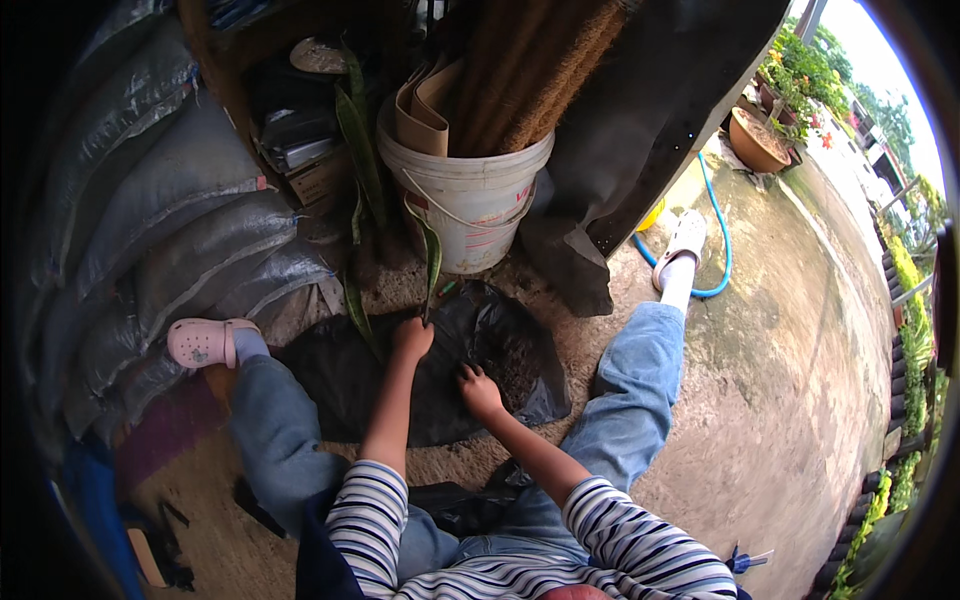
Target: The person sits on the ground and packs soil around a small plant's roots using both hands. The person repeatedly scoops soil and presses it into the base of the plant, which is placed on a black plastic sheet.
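My left hand [412, 340] is closed around the base of a long green leaf with yellow edges [433, 251], which looks like a snake plant leaf and points up toward the bucket. My right hand [480, 394] rests at the black plastic bag [345, 409], its fingers bent at a fold of the plastic; whether they pinch it cannot be made out. Dark soil [521, 360] shows at the right part of the bag. Another long leaf [357, 304] leans onto the bag, left of my left hand.
A white plastic bucket [469, 202] with brown fibrous poles [551, 75] stands beyond the bag. Filled grey sacks [202, 240] are stacked at left. A blue hose [727, 247] curls beside my right foot. Potted plants stand at upper right, including a clay pot [756, 142].
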`<state>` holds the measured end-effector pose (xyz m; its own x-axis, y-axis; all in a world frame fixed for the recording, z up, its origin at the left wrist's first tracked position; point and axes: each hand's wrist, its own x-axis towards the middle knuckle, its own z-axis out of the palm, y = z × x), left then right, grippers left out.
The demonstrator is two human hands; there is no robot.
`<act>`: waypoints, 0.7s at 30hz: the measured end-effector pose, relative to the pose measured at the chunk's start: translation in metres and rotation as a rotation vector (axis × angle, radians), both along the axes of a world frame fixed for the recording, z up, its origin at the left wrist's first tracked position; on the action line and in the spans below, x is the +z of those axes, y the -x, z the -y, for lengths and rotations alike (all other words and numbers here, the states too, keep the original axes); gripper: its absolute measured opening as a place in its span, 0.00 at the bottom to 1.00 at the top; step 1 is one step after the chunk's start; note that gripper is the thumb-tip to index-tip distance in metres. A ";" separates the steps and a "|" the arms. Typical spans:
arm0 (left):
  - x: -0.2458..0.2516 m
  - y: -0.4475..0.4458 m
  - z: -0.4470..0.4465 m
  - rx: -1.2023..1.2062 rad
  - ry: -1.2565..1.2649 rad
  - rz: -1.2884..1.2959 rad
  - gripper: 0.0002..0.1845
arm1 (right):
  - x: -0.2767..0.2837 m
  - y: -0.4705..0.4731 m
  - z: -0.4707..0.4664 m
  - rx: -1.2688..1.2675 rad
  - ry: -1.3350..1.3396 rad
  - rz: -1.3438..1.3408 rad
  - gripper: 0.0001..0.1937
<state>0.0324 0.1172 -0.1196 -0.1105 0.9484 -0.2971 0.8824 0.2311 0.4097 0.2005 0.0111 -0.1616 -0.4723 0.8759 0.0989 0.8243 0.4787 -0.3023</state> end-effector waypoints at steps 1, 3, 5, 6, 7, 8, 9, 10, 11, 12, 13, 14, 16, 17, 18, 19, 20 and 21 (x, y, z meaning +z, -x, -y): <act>0.003 -0.001 0.001 0.003 0.002 0.004 0.19 | 0.004 0.000 -0.002 -0.011 0.048 -0.014 0.19; 0.009 -0.006 0.005 0.026 -0.002 0.024 0.19 | 0.012 -0.002 -0.006 -0.031 0.143 -0.039 0.20; 0.016 -0.011 0.011 0.069 -0.014 0.057 0.19 | 0.019 -0.004 -0.010 -0.140 0.228 -0.220 0.21; 0.018 -0.012 0.016 0.069 -0.032 0.087 0.19 | 0.022 -0.006 -0.010 -0.196 0.271 -0.310 0.21; 0.021 -0.014 0.019 0.122 -0.022 0.139 0.19 | 0.025 -0.007 -0.012 -0.249 0.285 -0.407 0.21; 0.024 -0.017 0.022 0.176 -0.012 0.192 0.19 | 0.027 -0.009 -0.017 -0.301 0.298 -0.504 0.21; 0.029 -0.022 0.026 0.225 0.002 0.246 0.20 | 0.026 -0.012 -0.019 -0.357 0.310 -0.600 0.22; 0.034 -0.028 0.029 0.238 -0.015 0.282 0.20 | 0.025 -0.015 -0.022 -0.435 0.312 -0.659 0.22; 0.040 -0.034 0.032 0.251 -0.031 0.319 0.20 | 0.024 -0.019 -0.026 -0.513 0.312 -0.717 0.22; 0.047 -0.036 0.038 0.276 -0.047 0.349 0.20 | 0.024 -0.018 -0.028 -0.580 0.320 -0.779 0.23; 0.053 -0.038 0.044 0.292 -0.020 0.381 0.20 | 0.024 -0.019 -0.029 -0.599 0.365 -0.824 0.24; 0.059 -0.040 0.050 0.308 0.007 0.412 0.19 | 0.023 -0.023 -0.032 -0.618 0.411 -0.869 0.24; 0.063 -0.038 0.059 0.331 -0.041 0.477 0.19 | 0.029 -0.020 -0.033 -0.635 0.463 -0.973 0.24; 0.055 -0.035 0.066 0.333 -0.112 0.510 0.19 | 0.032 -0.015 -0.033 -0.628 0.498 -0.999 0.23; 0.053 -0.040 0.071 0.319 -0.183 0.553 0.19 | 0.025 -0.019 -0.038 -0.632 0.518 -1.023 0.22; 0.052 -0.043 0.074 0.310 -0.200 0.597 0.18 | 0.019 -0.022 -0.041 -0.634 0.538 -1.048 0.21; 0.050 -0.049 0.076 0.298 -0.208 0.648 0.18 | 0.019 -0.027 -0.042 -0.645 0.593 -1.091 0.20; 0.049 -0.055 0.077 0.285 -0.216 0.699 0.18 | 0.020 -0.033 -0.043 -0.655 0.646 -1.135 0.19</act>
<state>0.0875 0.0399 -0.0707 -0.2133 0.9563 -0.1998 0.3223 0.2619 0.9097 0.2338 0.0543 -0.1417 0.0823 0.9343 -0.3469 0.0138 -0.3491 -0.9370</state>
